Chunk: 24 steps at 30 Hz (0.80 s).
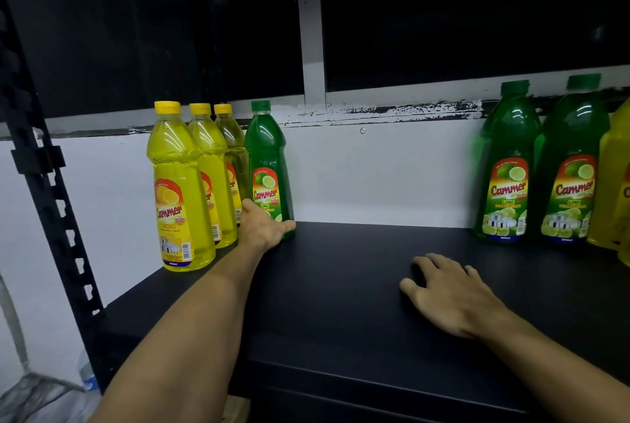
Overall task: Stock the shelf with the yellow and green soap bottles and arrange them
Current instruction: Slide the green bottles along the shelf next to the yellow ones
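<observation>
Three yellow soap bottles [179,184] stand in a row front to back at the left of the black shelf [341,286]. Right beside them, at the back wall, stands a green soap bottle [267,157]. My left hand [264,228] grips the base of that green bottle, thumb to its right side. My right hand [450,293] rests palm down on the bare shelf surface and holds nothing. Two more green bottles [508,167] stand at the right end, with a yellow bottle [613,191] partly cut off at the frame's edge.
A black slotted upright post [44,163] rises at the left of the shelf. A white wall panel [375,177] backs the shelf, with dark panes above it. The shelf's front edge [375,378] runs below my arms.
</observation>
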Each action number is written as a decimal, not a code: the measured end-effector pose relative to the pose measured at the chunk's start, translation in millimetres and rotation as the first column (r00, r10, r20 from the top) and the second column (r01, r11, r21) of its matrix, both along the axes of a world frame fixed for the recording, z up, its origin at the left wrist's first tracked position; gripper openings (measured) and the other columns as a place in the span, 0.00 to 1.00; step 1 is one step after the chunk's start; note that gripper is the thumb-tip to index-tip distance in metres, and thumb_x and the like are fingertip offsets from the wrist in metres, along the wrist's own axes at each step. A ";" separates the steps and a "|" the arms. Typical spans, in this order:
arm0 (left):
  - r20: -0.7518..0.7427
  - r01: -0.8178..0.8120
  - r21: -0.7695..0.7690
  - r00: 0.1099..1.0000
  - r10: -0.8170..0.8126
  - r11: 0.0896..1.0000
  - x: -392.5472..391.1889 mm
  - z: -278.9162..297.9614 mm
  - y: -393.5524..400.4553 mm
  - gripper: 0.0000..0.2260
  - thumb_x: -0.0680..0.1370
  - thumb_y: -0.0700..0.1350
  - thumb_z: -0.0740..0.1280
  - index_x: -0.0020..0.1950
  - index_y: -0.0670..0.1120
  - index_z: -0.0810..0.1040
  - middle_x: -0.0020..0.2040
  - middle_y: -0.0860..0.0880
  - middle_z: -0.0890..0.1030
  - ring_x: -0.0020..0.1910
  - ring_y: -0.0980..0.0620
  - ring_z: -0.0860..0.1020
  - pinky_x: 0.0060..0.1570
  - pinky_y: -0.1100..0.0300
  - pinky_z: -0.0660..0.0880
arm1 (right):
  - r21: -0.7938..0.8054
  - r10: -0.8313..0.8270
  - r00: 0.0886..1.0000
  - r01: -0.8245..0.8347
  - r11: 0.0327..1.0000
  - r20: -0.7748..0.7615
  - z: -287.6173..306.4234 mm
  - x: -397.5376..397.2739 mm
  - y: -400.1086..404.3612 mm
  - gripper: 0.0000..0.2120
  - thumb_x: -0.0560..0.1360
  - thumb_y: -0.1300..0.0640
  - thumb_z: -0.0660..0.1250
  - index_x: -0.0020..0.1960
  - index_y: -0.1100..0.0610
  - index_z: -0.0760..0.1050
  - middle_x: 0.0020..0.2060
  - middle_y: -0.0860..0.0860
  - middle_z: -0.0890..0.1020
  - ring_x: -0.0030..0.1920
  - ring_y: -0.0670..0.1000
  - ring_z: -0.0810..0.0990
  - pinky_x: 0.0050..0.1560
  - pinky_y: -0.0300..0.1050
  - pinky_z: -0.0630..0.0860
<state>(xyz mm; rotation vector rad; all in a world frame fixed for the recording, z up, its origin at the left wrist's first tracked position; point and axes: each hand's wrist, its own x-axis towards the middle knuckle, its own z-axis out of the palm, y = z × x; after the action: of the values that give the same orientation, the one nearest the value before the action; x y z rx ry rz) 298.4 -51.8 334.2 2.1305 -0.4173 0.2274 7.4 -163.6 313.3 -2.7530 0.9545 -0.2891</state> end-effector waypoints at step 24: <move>-0.019 -0.003 -0.006 1.000 0.003 1.000 14.7 -2.7 -21.4 0.41 0.68 0.52 0.79 0.71 0.42 0.57 0.66 0.40 0.70 0.65 0.40 0.71 0.61 0.46 0.74 | -0.015 -0.006 1.000 0.006 1.000 0.000 -1.0 1.1 -1.0 0.29 0.78 0.40 0.49 0.76 0.50 0.58 0.75 0.47 0.59 0.75 0.49 0.56 0.75 0.53 0.51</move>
<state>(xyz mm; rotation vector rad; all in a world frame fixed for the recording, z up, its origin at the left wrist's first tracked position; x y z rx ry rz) 313.1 -73.2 331.5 2.1264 -0.4019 0.2099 8.4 -164.6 312.3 -2.7638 0.9653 -0.2976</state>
